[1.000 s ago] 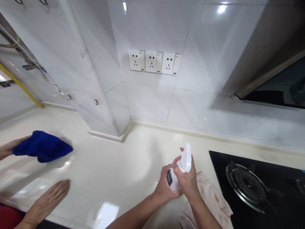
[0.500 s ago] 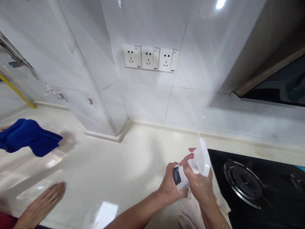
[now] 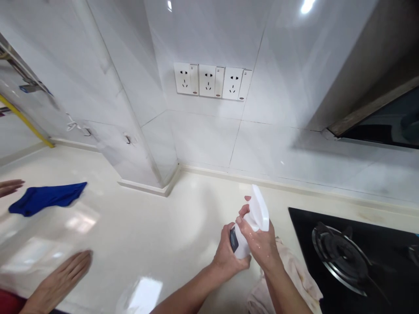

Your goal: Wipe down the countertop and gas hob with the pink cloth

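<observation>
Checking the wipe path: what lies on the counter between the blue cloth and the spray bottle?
Head view: nothing. Between the blue cloth and the spray bottle is only bare, glossy counter.

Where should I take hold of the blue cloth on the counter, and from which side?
The blue cloth lies flat and spread on the counter, so probably pinch its raised bunched left end from above. Coming from the open counter in front avoids another person's fingers just beyond that end and the tiled pillar behind.
</observation>
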Demonstrator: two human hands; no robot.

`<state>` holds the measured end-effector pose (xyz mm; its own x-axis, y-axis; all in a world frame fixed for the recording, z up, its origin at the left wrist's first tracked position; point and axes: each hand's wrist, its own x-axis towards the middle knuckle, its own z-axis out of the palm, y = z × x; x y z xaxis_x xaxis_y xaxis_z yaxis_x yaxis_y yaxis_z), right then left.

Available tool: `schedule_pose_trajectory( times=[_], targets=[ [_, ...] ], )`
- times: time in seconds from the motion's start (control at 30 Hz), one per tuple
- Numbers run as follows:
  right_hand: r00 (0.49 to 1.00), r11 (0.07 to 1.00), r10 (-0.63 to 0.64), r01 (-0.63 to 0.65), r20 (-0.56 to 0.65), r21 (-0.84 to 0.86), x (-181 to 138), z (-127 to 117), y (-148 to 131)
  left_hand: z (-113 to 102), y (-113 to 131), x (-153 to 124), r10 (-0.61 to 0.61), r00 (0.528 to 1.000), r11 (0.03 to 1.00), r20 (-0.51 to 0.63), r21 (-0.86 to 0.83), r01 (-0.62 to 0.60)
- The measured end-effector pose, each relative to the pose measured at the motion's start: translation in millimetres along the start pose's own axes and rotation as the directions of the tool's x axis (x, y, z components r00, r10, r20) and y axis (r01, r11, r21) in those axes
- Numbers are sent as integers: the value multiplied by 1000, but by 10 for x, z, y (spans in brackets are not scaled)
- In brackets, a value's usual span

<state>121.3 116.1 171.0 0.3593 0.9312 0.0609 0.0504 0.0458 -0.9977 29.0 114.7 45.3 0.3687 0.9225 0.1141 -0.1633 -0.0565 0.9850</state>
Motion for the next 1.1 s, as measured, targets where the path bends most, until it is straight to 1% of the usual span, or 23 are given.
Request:
schedule_pose_trajectory(
  times=[0.1, 0.17, 0.27, 0.37, 0.43, 0.47, 0.57, 0.7, 0.8, 0.87, 1.0, 1.1],
  targets=[
    [998, 997, -24, 20, -51, -78, 40, 56, -59, -45, 137, 51, 1, 1000, 1000, -18, 21, 0],
    [999, 992, -13, 7, -51, -122, 89, 76, -64, -72, 198, 79, -13, 1000, 1000, -9, 19, 13],
    [999, 991, 26, -28, -23, -132, 142, 108, -42, -118, 210, 102, -13, 1000, 999, -10, 41, 14],
    [998, 992, 12, -21, -66, -125, 142, 157, -18, -157, 132, 97, -23, 1000, 997, -21, 70, 24],
    [993, 991, -22, 7, -114, -135, 131, 180, 14, -171, 52, 75, -45, 999, 997, -8, 55, 45],
    [993, 990, -32, 15, -116, -142, 127, 183, 39, -175, 9, 59, -58, 998, 998, 6, 41, 58],
    [997, 987, -22, 11, -70, -159, 130, 155, 143, -175, -110, -2, -94, 995, 996, 40, 11, 94],
    [999, 986, 4, -12, -51, -169, 133, 111, 261, -152, -207, -72, -144, 989, 990, 28, 7, 144],
    [999, 987, 4, -12, -47, -160, 126, 109, 289, -123, -212, -92, -136, 991, 991, 1, 2, 136],
    [999, 988, 9, -16, -48, -155, 126, 109, 298, -109, -195, -95, -118, 993, 993, 3, -12, 118],
    [995, 985, 95, -99, -37, -143, 126, 84, 345, -122, -207, -114, -112, 994, 993, -5, -34, 112],
    [986, 977, 166, -164, -3, -133, 97, 72, 407, -160, -294, -162, -126, 992, 992, -24, -7, 126]
  ],
)
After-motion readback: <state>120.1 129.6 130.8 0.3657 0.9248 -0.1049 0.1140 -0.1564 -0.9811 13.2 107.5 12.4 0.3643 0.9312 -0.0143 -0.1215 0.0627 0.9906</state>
